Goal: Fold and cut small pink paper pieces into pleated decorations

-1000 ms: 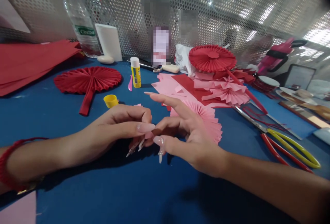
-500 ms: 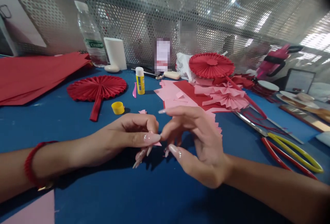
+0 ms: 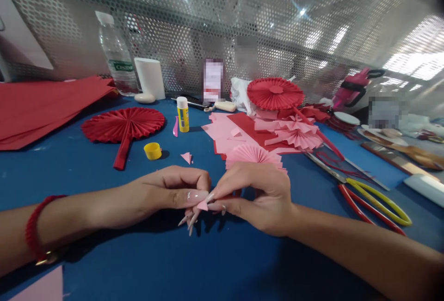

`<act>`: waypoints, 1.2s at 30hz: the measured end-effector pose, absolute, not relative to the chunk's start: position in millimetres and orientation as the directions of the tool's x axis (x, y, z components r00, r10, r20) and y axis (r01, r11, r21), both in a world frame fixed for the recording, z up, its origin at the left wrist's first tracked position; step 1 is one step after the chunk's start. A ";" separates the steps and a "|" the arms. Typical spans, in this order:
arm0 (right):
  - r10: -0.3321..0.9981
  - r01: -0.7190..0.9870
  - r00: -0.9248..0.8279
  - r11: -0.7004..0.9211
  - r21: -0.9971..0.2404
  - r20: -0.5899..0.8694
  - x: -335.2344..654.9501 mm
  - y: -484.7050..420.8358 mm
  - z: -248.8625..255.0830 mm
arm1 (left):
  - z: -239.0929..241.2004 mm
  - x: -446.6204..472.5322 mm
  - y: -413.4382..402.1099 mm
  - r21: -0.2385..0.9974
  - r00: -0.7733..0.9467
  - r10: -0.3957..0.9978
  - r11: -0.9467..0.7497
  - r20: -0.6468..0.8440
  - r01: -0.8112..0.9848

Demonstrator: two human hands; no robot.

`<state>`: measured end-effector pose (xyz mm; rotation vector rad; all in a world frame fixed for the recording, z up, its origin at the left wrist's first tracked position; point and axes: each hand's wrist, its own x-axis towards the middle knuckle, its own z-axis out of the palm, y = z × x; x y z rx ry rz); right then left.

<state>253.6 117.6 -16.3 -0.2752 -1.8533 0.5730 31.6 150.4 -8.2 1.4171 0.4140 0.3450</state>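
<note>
My left hand (image 3: 166,192) and my right hand (image 3: 256,199) meet above the blue table top (image 3: 104,264), their long pale nails almost touching. Between the fingertips of both hands is a tiny pink paper triangle (image 3: 203,205). A similar loose pink paper scrap (image 3: 186,156) lies just beyond them. Past my right hand sits a pink pleated paper fan (image 3: 253,156), its lower part hidden behind my fingers. A red cord bracelet (image 3: 34,231) circles my left wrist.
Near my hands are a yellow cap (image 3: 152,151), a glue stick (image 3: 183,114) and a red paper fan (image 3: 123,127). Pink and red sheets (image 3: 225,132), another red fan (image 3: 275,94) and red-and-yellow-handled scissors (image 3: 373,206) lie to the right. A perforated metal wall stands behind.
My right hand has closed in from the right, and both hands now pinch the small pink triangle. More of the pink fan shows above my fingers, and the view has shifted slightly.
</note>
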 end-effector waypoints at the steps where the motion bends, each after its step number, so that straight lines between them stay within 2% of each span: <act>1: 0.454 -0.089 -0.349 0.855 -0.511 0.820 253.4 118.0 -16.4 | -8.6 31.6 150.6 0.993 0.880 0.470 0.120 -0.073 0.019; 12: 0.473 -0.010 -0.322 0.865 -0.502 0.820 255.4 120.5 -17.1 | -7.3 38.3 148.0 0.995 0.821 0.567 0.095 -0.076 0.027; 20: 0.533 0.044 -0.336 0.833 -0.552 0.777 256.0 117.6 -12.0 | -8.8 40.7 146.2 0.999 0.803 0.596 0.044 -0.021 -0.007; 27: 0.658 0.067 -0.304 0.736 -0.674 0.689 255.6 116.0 -12.0 | -6.4 41.8 142.4 0.999 0.763 0.646 0.011 0.022 -0.038; 36: 0.783 0.089 -0.267 0.600 -0.795 0.562 254.9 115.7 -9.6 | -5.7 40.6 141.5 0.990 0.752 0.658 0.085 0.028 -0.111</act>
